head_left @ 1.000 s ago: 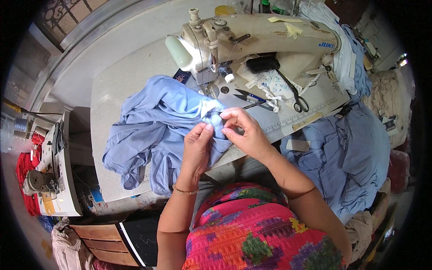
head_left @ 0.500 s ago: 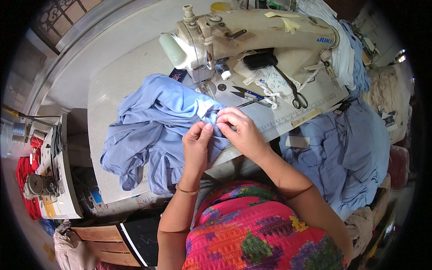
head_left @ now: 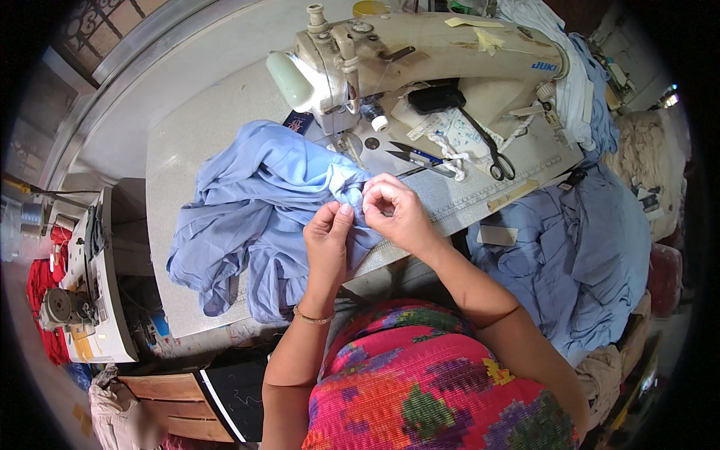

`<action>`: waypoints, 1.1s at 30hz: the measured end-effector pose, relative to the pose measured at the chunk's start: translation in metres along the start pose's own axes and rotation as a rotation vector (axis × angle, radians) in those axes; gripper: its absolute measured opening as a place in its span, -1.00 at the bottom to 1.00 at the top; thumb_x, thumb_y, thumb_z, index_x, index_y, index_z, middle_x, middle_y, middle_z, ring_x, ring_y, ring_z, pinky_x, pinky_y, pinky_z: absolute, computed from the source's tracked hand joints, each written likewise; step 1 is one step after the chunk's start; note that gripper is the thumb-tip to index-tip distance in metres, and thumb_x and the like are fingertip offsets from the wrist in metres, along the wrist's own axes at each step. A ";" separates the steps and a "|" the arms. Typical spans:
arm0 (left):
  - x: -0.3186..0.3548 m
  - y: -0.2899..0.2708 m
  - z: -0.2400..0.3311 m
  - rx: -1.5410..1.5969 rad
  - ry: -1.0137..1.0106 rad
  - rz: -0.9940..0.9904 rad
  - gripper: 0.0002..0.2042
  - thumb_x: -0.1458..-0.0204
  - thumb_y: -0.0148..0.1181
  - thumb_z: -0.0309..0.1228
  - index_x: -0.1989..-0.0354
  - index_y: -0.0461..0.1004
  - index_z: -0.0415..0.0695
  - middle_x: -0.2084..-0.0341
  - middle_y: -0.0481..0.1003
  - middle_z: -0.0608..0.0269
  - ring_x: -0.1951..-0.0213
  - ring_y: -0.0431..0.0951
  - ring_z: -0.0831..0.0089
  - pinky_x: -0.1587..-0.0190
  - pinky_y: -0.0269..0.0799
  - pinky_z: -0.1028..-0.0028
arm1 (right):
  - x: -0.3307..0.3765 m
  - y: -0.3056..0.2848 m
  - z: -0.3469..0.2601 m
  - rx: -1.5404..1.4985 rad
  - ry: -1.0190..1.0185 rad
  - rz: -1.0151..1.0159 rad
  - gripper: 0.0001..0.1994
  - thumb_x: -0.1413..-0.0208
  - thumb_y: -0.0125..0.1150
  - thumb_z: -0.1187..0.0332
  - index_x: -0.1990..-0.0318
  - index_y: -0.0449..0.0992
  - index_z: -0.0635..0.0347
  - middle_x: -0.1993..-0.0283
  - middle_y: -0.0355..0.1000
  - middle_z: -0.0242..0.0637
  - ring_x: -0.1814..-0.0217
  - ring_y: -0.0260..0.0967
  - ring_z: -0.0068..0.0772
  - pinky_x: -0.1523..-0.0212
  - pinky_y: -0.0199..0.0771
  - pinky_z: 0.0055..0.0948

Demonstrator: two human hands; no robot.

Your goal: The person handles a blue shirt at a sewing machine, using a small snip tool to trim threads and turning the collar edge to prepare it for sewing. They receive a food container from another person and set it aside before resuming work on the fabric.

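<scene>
- Garment cloth (head_left: 259, 176), light blue and crumpled, lies in loose folds on the surface (head_left: 187, 127), in front of the sewing machine (head_left: 420, 49) and toward its left end; its gathered edge sits at both hands.
- The left hand (head_left: 326, 236) would do best with a light, steady pinch close to the worked spot, so the fold lies even and does not slip.
- The right hand (head_left: 401, 216) is best moved in small strokes from the fingertips, easing rather than tugging, since thin cloth like this probably puckers under a sharp pull.
- Resting the loose bulk on the surface should take weight off the pinched edge; the thread snips (head_left: 426, 155) nearby are best left clear of the folds.
- Left fingers: narrow, thumb pressed toward the forefinger with the cloth held between.
- Right fingers: thumb and forefinger curl into a ring, tips near each other at the cloth's edge; whether they grip it or merely touch, I cannot tell at this size.
</scene>
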State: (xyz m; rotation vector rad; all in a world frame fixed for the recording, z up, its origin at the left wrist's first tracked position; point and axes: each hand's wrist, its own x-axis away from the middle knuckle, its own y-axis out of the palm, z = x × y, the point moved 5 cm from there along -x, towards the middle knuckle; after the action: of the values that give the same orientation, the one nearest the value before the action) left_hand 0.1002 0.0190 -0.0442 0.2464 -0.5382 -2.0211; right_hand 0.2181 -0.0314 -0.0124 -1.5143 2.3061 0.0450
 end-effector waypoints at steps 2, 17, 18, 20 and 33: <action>-0.001 -0.002 -0.002 0.026 -0.005 -0.015 -0.93 -0.05 0.07 -0.49 0.45 0.42 -0.19 0.56 0.35 0.54 0.52 0.23 0.79 0.47 0.13 0.74 | 0.001 0.000 0.002 -0.076 0.041 -0.003 -0.95 0.14 0.12 0.55 0.49 0.38 0.33 0.34 0.32 -0.27 0.33 0.31 -0.48 0.30 0.35 -0.56; 0.004 0.006 0.012 -0.567 0.393 0.004 -0.89 -0.03 0.08 -0.50 0.51 0.38 -0.23 0.58 0.27 0.52 0.50 0.17 0.74 0.47 0.11 0.72 | 0.001 0.001 -0.005 0.188 -0.079 0.024 -0.91 0.21 0.14 0.56 0.55 0.34 0.33 0.33 0.32 -0.20 0.37 0.34 -0.33 0.34 0.36 -0.49; 0.005 0.006 0.013 -0.571 0.403 0.011 -0.89 -0.03 0.07 -0.50 0.51 0.40 -0.20 0.60 0.26 0.57 0.51 0.16 0.76 0.46 0.09 0.75 | 0.001 0.002 -0.004 0.197 -0.099 0.044 -0.91 0.22 0.13 0.56 0.55 0.33 0.33 0.33 0.32 -0.20 0.38 0.33 -0.34 0.35 0.36 -0.49; 0.004 0.001 0.005 -0.418 0.215 0.027 -0.90 -0.04 0.07 -0.49 0.50 0.41 -0.20 0.59 0.28 0.57 0.50 0.18 0.77 0.45 0.11 0.75 | 0.001 0.002 -0.004 0.129 -0.045 0.043 -0.92 0.23 0.12 0.58 0.56 0.33 0.32 0.33 0.31 -0.22 0.37 0.33 -0.41 0.36 0.36 -0.52; -0.001 -0.004 -0.001 -0.009 0.046 -0.014 -0.88 -0.09 0.01 -0.45 0.46 0.39 -0.19 0.56 0.32 0.55 0.52 0.19 0.80 0.47 0.09 0.76 | 0.001 -0.033 0.009 0.351 -0.029 0.120 -0.91 0.20 0.07 0.60 0.48 0.32 0.28 0.38 0.29 -0.25 0.38 0.31 -0.39 0.37 0.34 -0.49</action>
State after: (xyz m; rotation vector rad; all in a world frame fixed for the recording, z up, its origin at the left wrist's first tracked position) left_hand 0.0975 0.0214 -0.0469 0.2906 -0.4997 -2.0258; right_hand 0.2499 -0.0446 -0.0152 -1.1923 2.2356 -0.2884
